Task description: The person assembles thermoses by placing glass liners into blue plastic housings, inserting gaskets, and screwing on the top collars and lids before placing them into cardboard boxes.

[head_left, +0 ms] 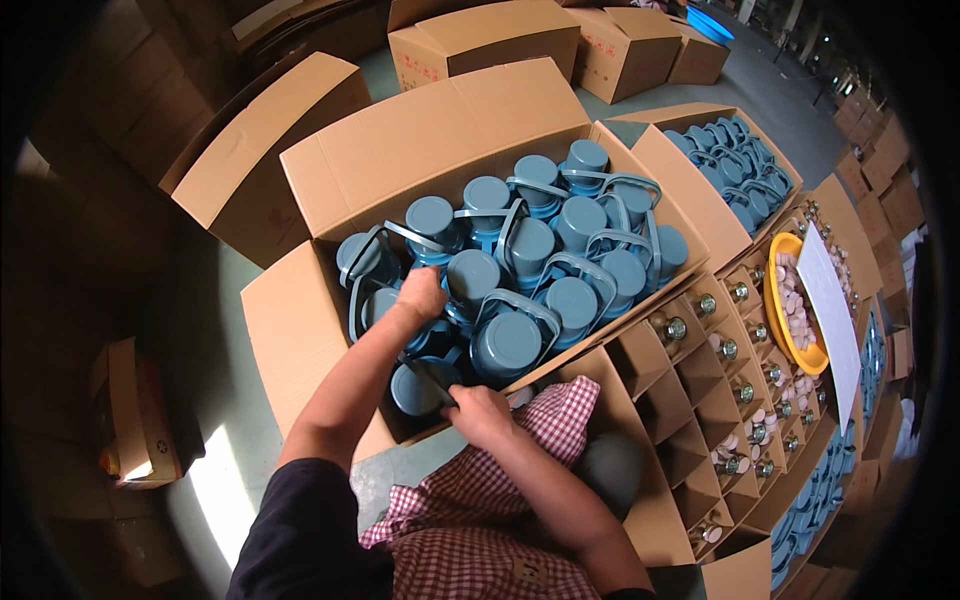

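A large open cardboard box [420,130] in front of me holds several grey-blue lidded jugs [509,345] with looped carrying handles, packed in rows. My left hand [424,293] reaches down between the jugs at the box's left side. Its fingers are curled, and their tips are hidden, so what they grip does not show. At the near edge my right hand [481,414] is closed on a dark grey-blue handle [432,382]. That handle slants over a jug [418,387] in the near left corner.
To the right, a divided carton [660,410] holds glass bottles in some compartments. A yellow basin [776,305] of small pale pieces and a white sheet [830,320] lie on it. Another box of blue jugs [735,175] stands beyond. More cartons [485,45] stand at the back and left.
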The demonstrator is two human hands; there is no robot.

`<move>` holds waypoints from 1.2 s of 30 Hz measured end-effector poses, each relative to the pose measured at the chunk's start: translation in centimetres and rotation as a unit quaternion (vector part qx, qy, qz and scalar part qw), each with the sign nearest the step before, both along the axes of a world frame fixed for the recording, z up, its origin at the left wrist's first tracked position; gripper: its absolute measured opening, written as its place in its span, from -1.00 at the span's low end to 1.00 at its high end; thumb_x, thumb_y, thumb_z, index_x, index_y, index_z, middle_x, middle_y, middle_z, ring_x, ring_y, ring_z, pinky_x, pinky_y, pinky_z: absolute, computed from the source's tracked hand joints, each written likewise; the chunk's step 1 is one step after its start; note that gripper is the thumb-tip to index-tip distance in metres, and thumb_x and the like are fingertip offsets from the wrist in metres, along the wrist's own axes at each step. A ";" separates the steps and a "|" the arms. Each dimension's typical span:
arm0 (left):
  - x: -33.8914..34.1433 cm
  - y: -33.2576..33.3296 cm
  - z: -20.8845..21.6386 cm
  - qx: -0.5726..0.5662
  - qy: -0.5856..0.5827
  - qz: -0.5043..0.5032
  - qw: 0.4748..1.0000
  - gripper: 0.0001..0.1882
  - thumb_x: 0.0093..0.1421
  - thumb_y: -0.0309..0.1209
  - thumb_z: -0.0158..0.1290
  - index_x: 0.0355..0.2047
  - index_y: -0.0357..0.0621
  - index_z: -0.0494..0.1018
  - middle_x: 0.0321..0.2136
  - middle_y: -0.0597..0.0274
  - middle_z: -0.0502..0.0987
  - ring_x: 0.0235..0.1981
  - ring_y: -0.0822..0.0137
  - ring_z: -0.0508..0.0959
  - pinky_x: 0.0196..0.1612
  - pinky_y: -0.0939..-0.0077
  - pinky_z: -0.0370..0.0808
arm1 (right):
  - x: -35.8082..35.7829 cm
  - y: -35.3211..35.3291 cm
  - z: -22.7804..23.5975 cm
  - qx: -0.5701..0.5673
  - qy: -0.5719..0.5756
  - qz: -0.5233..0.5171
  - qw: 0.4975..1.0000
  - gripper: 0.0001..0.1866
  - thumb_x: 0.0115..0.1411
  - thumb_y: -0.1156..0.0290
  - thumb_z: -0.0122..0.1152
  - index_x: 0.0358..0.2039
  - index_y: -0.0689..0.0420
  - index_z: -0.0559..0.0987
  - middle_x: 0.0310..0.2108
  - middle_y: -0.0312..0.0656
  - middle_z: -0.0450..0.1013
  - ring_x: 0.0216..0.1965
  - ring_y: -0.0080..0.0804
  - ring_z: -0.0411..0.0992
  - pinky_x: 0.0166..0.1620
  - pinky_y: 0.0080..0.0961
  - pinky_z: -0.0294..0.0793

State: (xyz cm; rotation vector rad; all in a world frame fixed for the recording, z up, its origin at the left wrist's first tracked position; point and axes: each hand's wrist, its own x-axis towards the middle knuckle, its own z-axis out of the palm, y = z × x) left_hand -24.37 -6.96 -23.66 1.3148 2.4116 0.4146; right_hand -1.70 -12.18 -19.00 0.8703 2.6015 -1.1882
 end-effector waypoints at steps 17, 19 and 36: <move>0.0 2.3 -7.4 0.034 -0.209 0.042 0.976 0.09 -0.53 -0.40 0.48 0.13 -0.05 0.23 -0.08 0.14 0.50 0.02 0.16 0.46 0.10 0.37 0.36 | 0.8 1.5 -1.5 -0.066 0.058 0.016 0.996 -0.73 0.06 0.24 0.19 -0.31 0.15 0.55 -0.40 -0.01 0.53 -0.28 -0.06 0.50 -0.19 -0.20 0.47; 0.7 1.7 -4.7 0.023 -0.145 0.040 0.988 0.00 -0.41 -0.46 0.42 0.13 -0.16 0.21 -0.08 0.07 0.50 -0.01 0.14 0.48 0.06 0.39 0.40 | 1.1 1.8 -1.7 -0.059 0.077 0.000 0.995 -0.73 0.05 0.24 0.19 -0.31 0.15 0.55 -0.39 -0.03 0.53 -0.28 -0.07 0.50 -0.19 -0.20 0.47; 10.4 -0.5 5.5 0.048 0.075 -0.367 0.926 -0.62 -0.26 -0.29 0.28 -0.39 -0.18 0.52 -0.26 0.16 0.47 -0.10 0.11 0.45 -0.11 0.29 0.43 | 2.6 0.5 -2.1 0.048 0.153 -0.028 0.987 -0.82 0.05 0.32 0.19 -0.41 0.16 0.52 -0.45 -0.01 0.51 -0.36 -0.03 0.50 -0.28 -0.17 0.48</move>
